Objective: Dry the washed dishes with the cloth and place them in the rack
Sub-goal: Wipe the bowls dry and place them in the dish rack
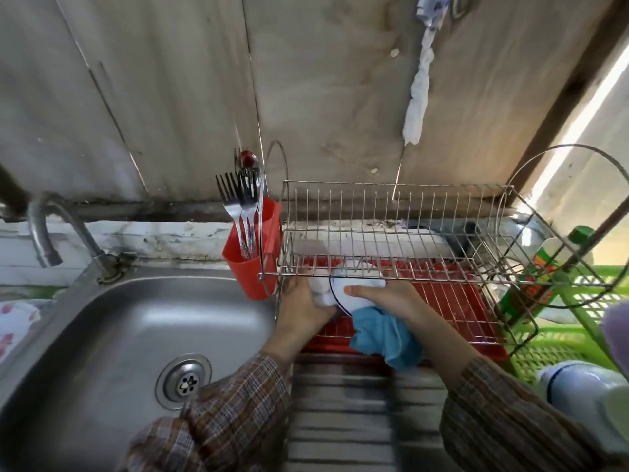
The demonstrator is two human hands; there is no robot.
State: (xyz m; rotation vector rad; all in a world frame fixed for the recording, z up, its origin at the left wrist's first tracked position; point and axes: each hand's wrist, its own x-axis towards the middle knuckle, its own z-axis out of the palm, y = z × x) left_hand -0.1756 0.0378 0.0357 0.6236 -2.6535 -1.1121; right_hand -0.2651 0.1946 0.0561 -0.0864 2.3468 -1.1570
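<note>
Your left hand (303, 310) grips the white bowl (357, 294) from its left side; its fingers (292, 284) curl around the outer wall. Your right hand (388, 298) grips the same bowl from the right: the thumb lies flat on the inner face, just inside the dark blue rim, and the other fingers are hidden behind the bowl. The blue cloth (384, 337) hangs bunched under your right palm and touches the lower edge of the bowl. The bowl is tilted at the front left corner of the wire dish rack (391, 199), partly under its upper tier and over the red drip tray (452, 301). Forks (238, 199) stand in the red cutlery holder (248, 260) beside the sink (136, 318).
</note>
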